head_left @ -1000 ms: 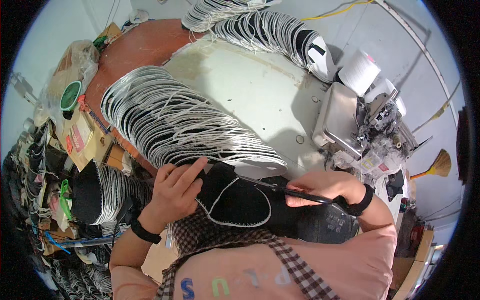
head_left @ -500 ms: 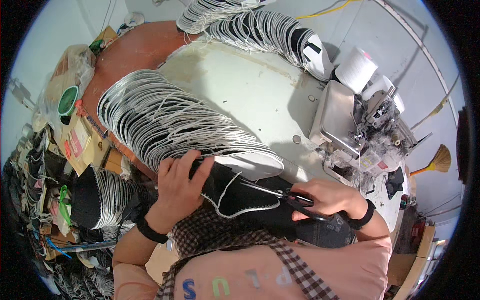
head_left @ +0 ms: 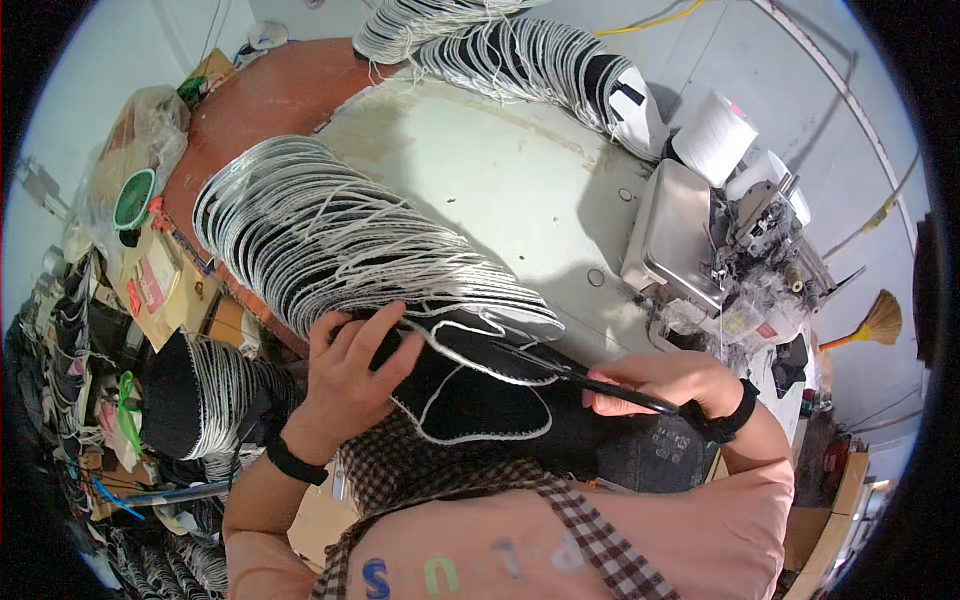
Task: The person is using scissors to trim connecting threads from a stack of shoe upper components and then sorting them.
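My right hand [head_left: 665,380] grips a pair of scissors [head_left: 625,393] with dark handles. Their blades point left, against the edge of a black, sole-shaped piece with white edging [head_left: 480,350]. How far the blades are apart is hard to see. My left hand [head_left: 355,370] is closed on the left ends of the black pieces, its fingertips at the near end of a long row. Below hangs a second black piece [head_left: 490,405], rimmed in white, in front of my checked apron [head_left: 400,465]. The row of white-edged pieces [head_left: 350,235] leans across the table, with loose white threads along it.
A sewing machine [head_left: 670,225] with a dusty mechanism stands on the right of the pale table [head_left: 480,170], near a white thread cone [head_left: 715,138]. Another row of pieces [head_left: 520,60] lies at the back. On the left are a green basket [head_left: 135,200] and more stacked pieces [head_left: 205,395].
Another piece has come away from the row's near end and tipped toward me, above the lower one. The scissors have shifted from the lower piece's thread to this piece's edge and turned edge-on.
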`<act>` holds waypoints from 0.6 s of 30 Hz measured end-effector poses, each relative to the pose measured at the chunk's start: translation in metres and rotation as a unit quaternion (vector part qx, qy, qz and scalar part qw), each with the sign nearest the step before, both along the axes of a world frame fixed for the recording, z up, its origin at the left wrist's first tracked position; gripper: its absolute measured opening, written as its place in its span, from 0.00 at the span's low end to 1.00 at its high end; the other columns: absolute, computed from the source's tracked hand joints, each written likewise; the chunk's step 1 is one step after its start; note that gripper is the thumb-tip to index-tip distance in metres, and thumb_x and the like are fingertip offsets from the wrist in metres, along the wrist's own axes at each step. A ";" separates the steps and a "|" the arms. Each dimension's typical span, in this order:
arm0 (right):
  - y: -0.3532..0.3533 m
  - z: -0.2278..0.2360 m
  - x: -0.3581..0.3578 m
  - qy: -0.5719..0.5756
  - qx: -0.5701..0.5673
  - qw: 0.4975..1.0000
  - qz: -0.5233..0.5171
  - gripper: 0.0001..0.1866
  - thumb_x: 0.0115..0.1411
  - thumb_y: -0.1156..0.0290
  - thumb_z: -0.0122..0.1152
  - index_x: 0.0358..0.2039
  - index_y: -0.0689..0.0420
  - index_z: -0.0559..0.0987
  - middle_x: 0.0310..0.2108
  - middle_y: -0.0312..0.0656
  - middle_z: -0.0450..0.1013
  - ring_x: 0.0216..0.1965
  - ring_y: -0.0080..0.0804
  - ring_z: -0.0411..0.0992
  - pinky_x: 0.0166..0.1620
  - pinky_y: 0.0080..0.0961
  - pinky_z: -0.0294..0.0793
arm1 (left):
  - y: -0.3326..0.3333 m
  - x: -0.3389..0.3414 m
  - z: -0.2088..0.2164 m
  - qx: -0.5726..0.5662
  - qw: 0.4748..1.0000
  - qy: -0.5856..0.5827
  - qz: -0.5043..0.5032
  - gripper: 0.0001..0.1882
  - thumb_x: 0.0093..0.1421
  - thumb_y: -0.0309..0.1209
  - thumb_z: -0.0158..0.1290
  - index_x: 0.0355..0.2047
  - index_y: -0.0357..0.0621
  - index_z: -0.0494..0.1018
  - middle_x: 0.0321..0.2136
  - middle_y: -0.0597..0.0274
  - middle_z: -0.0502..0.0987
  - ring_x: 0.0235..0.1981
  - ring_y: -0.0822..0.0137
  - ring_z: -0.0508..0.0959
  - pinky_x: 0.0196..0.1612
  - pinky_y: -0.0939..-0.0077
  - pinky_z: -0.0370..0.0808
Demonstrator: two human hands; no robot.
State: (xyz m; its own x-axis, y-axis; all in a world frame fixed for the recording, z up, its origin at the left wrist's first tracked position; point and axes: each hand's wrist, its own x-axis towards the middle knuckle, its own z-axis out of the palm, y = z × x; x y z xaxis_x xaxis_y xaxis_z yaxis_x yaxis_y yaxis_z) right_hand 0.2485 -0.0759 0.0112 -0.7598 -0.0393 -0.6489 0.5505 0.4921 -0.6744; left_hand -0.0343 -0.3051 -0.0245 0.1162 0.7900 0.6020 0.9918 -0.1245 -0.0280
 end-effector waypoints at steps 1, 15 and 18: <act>-0.001 0.001 -0.002 -0.010 -0.002 1.000 -0.007 0.39 0.58 0.29 0.44 0.32 0.60 0.73 0.23 0.43 0.66 0.26 0.35 0.64 0.32 0.33 0.63 | 0.001 0.001 0.000 0.000 1.000 0.000 0.001 0.22 0.41 0.24 0.55 0.41 0.49 0.73 0.53 0.54 0.70 0.36 0.61 0.74 0.49 0.59 0.64; -0.019 0.029 -0.001 -0.012 0.180 0.983 -0.025 0.37 0.56 0.34 0.53 0.41 0.61 0.74 0.31 0.55 0.74 0.36 0.54 0.74 0.38 0.43 0.71 | 0.002 0.000 0.001 -0.010 0.999 -0.031 0.003 0.15 0.37 0.28 0.59 0.29 0.41 0.74 0.51 0.54 0.72 0.35 0.60 0.74 0.47 0.59 0.63; -0.014 0.025 -0.021 0.014 0.126 0.992 -0.010 0.40 0.57 0.31 0.50 0.45 0.61 0.73 0.36 0.55 0.75 0.39 0.54 0.74 0.40 0.43 0.71 | 0.002 0.003 0.004 -0.012 0.999 -0.043 0.004 0.14 0.38 0.28 0.58 0.29 0.41 0.74 0.51 0.54 0.72 0.35 0.60 0.74 0.48 0.58 0.63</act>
